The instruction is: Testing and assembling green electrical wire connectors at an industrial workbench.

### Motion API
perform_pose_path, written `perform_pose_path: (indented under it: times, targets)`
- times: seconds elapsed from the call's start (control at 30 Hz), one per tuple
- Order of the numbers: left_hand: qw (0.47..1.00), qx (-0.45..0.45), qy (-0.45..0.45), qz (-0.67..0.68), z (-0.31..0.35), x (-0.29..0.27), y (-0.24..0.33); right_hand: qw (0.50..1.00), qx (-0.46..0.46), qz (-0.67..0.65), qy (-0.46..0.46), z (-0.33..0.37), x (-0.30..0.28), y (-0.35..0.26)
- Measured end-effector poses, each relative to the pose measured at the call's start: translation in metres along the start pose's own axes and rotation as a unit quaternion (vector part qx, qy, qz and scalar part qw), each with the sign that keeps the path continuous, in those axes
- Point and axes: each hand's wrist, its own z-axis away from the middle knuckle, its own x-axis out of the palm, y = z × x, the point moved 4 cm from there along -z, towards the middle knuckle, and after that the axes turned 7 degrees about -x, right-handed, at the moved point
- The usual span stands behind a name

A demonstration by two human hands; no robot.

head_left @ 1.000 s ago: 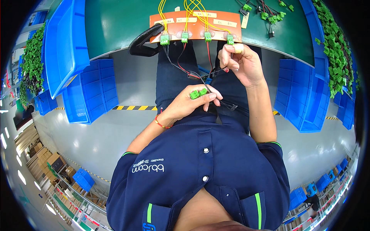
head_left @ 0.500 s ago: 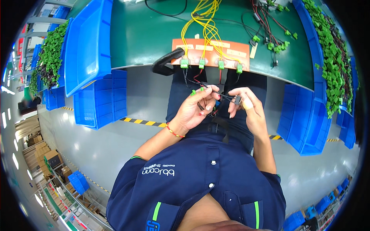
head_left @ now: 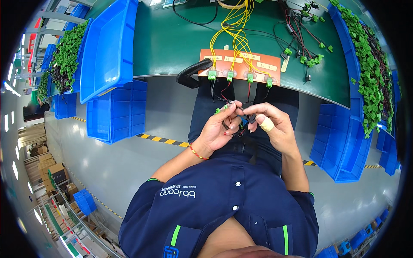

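My left hand (head_left: 215, 131) pinches a dark wire harness between thumb and fingers, with small green connectors (head_left: 220, 110) poking out beside the index finger. My right hand (head_left: 278, 129), with a pale wrap on one finger, closes on a small black connector (head_left: 252, 118) at the end of the harness, right by the left fingertips. Part of the harness hides behind the fingers. Just beyond the hands, an orange board (head_left: 269, 71) at the table edge carries several green terminal plugs (head_left: 230, 76), with yellow wires (head_left: 237, 38) above and red and black leads hanging below.
A black curved handle-like part (head_left: 189, 77) juts from the board's left. On the green table (head_left: 167, 51) lie loose harnesses (head_left: 297, 32) with green plugs. Blue bins (head_left: 103, 56) flank me; those at far left and right (head_left: 365, 64) brim with green connectors. Striped floor tape (head_left: 165, 141) runs behind.
My right hand has moved left with the black connector, close to my left fingertips. My left hand keeps its hold on the harness. The whole view has shifted slightly.
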Motion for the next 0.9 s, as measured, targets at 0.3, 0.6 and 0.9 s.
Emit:
perform_pose_path:
  times: [0.3,0.6,0.9]
  targets:
    - [0.884,0.089,0.116,-0.444,0.021,0.003,0.025,0.996,-0.006,-0.041,0.083,0.016,-0.035,0.005]
    - [0.865,0.315,0.153,-0.36,0.019,0.012,0.058,0.995,0.044,0.05,0.075,0.001,-0.036,-0.007]
    - [0.909,0.199,0.089,-0.354,-0.001,0.021,0.054,0.705,-0.52,0.44,0.196,0.053,0.004,-0.202]
